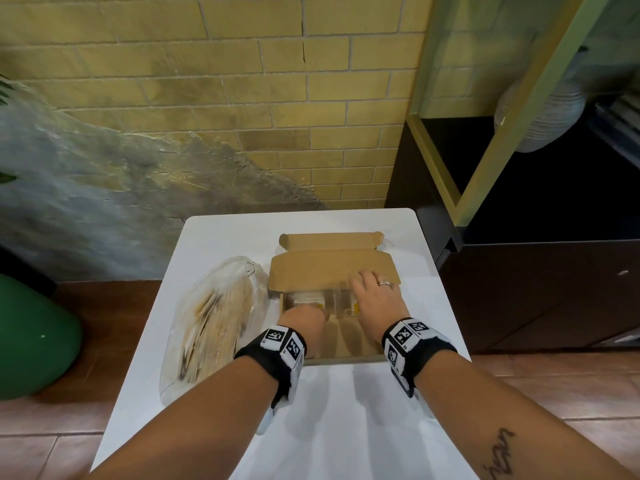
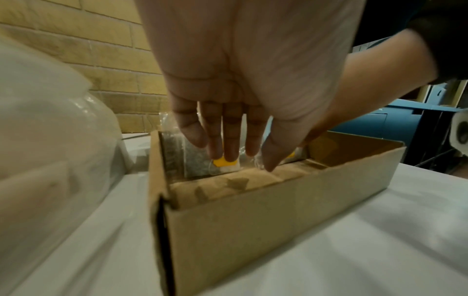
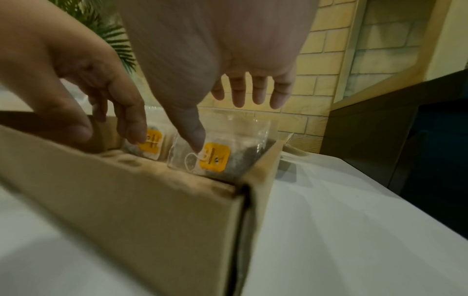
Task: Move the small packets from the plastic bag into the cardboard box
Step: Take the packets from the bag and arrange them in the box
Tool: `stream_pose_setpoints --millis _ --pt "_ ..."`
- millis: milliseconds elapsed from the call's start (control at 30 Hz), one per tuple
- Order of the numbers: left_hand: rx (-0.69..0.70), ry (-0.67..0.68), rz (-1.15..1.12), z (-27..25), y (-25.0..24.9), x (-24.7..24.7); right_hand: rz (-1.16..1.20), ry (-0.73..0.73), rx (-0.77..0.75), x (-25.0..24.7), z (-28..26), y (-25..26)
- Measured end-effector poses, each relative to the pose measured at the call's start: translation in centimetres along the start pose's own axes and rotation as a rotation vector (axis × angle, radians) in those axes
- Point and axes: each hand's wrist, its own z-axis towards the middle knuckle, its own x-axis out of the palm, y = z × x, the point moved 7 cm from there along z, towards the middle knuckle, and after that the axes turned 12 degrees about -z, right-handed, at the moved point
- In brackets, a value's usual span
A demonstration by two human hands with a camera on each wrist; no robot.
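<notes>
An open cardboard box (image 1: 346,344) (image 2: 253,220) (image 3: 126,200) sits on the white table, its lid flap folded back. Clear small packets with yellow tags (image 1: 341,301) (image 2: 222,163) (image 3: 215,160) stand in a row at its far end. My left hand (image 1: 306,315) (image 2: 228,140) reaches into the box with straight fingers touching the left packets. My right hand (image 1: 374,289) (image 3: 243,94) is spread over the right packets, thumb tip on one by its tag. The plastic bag (image 1: 211,323) (image 2: 50,140), with several packets inside, lies left of the box.
The white table (image 1: 346,427) has bare surface in front of the box. A brick wall stands behind it. A dark cabinet (image 1: 536,289) is on the right, a green round object (image 1: 31,337) on the floor at left.
</notes>
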Motion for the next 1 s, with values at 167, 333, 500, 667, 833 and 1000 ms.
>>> stream_pose_setpoints --millis 167,333,500,667,833,1000 --pt "-0.003 -0.008 -0.029 0.2 0.4 0.0 -0.045 0.033 -0.053 1.7 1.0 0.6" --pt "-0.021 0.025 -0.045 0.8 1.1 0.1 -0.099 0.024 -0.067 2.2 0.9 0.4" --pt "-0.082 0.057 0.030 1.2 1.9 0.1 -0.158 0.026 -0.031 2.4 0.9 -0.3" --pt "-0.119 0.059 0.007 1.3 2.2 -0.1 -0.187 -0.002 -0.036 2.4 1.1 -0.4" --pt "-0.141 0.068 -0.022 1.0 2.3 0.0 -0.158 0.060 -0.093 2.6 1.0 -0.2" --pt "-0.134 0.050 -0.052 0.4 2.4 -0.1 -0.116 0.089 -0.085 2.5 0.9 -0.1"
